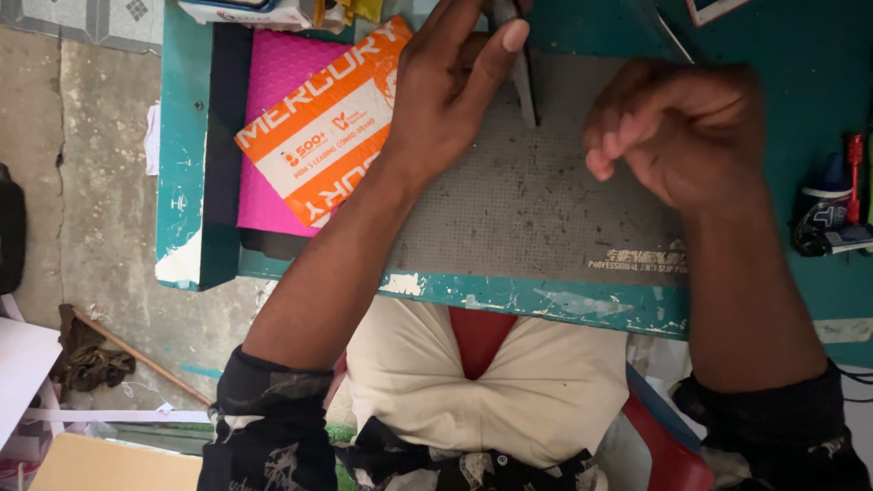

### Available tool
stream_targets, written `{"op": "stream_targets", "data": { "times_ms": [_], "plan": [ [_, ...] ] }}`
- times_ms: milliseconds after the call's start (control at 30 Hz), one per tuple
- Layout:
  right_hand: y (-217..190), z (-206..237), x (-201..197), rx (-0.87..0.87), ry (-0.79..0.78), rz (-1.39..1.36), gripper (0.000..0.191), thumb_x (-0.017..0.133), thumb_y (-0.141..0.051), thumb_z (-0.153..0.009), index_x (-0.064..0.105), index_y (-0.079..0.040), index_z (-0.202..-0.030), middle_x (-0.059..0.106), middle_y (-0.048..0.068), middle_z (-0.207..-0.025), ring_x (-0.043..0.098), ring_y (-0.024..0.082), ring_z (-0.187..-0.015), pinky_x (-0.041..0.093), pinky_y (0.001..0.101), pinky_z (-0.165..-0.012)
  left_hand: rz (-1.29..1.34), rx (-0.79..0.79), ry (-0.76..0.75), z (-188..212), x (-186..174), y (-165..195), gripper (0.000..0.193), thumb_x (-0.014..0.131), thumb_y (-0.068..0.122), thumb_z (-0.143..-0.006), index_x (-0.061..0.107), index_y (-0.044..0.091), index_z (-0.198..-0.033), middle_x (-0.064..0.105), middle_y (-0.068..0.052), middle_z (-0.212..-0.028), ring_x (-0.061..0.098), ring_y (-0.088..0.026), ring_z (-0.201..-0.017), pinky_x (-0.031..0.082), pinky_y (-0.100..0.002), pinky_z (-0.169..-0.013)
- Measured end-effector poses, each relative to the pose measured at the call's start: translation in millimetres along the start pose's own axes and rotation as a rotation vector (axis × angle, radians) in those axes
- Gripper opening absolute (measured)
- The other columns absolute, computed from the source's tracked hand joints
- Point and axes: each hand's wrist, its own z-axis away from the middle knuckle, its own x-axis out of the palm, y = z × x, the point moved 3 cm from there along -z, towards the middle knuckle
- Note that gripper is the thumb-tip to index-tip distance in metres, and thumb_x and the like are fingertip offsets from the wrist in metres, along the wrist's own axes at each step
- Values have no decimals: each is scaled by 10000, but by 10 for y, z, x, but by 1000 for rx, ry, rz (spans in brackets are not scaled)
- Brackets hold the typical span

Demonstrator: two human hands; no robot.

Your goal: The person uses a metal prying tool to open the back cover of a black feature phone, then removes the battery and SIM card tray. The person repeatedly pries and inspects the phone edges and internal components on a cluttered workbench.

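My left hand (455, 86) rests at the far edge of a grey work mat (546, 209) and grips a thin grey metal tool (525, 86) between thumb and fingers, the tool pointing down onto the mat. My right hand (677, 127) hovers over the mat's right part with its fingers curled into a loose fist; I see nothing in it. The two hands are about a hand's width apart. The mat lies on a teal table (546, 305) with chipped paint along its near edge.
An orange and white flat packet (318, 136) lies on a pink padded envelope (273, 82) left of the mat. A red-handled screwdriver (855, 173) and a small bottle (823, 209) sit at the right edge. Concrete floor with a rag (91, 359) is at left.
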Motion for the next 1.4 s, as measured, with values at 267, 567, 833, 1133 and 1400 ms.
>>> {"op": "stream_targets", "data": {
  "times_ms": [267, 567, 833, 1133, 1400],
  "plan": [
    [-119, -36, -23, 9, -209, 39, 78, 658, -92, -1043, 702, -35, -1014, 727, 97, -956, 745, 175, -813, 644, 274, -683, 16, 5, -30, 10, -6, 28, 276, 654, 214, -1197, 551, 51, -1395, 632, -33, -1222, 751, -74, -937, 598, -203, -795],
    [-609, 246, -555, 16, 115, 1604, 46, 651, 0, -1130, 696, -7, -1127, 733, 144, -1086, 731, 222, -962, 585, 330, -811, 121, 54, -73, -4, 18, 91, 507, 682, 122, -1174, 379, 81, -1578, 518, -82, -1475, 736, -94, -1001, 628, -194, -755],
    [-460, 97, -314, 49, 76, 1970, 242, 887, -219, -929, 773, -36, -1038, 734, 111, -878, 711, 216, -747, 573, 329, -640, 93, 1, -79, 17, 2, 72, 546, 698, 105, -1068, 385, 57, -1513, 552, -90, -1395, 720, -84, -983, 556, -180, -658],
    [-395, 196, -458, 50, 194, 1703, 43, 694, -100, -1090, 680, -70, -1118, 728, 91, -1035, 736, 192, -950, 595, 318, -826, 398, -92, -167, 60, -4, 51, 440, 684, 102, -1192, 426, 109, -1548, 565, -69, -1378, 657, -73, -982, 585, -196, -928],
    [-296, 41, -304, -64, 112, 710, 267, 626, 70, -1149, 488, -44, -1346, 605, 116, -1210, 699, 218, -1140, 609, 360, -946, 460, -187, -173, 79, 50, 1, 460, 683, 171, -1177, 422, 96, -1548, 628, -70, -1352, 745, -96, -1063, 640, -238, -931]
  ]
}}
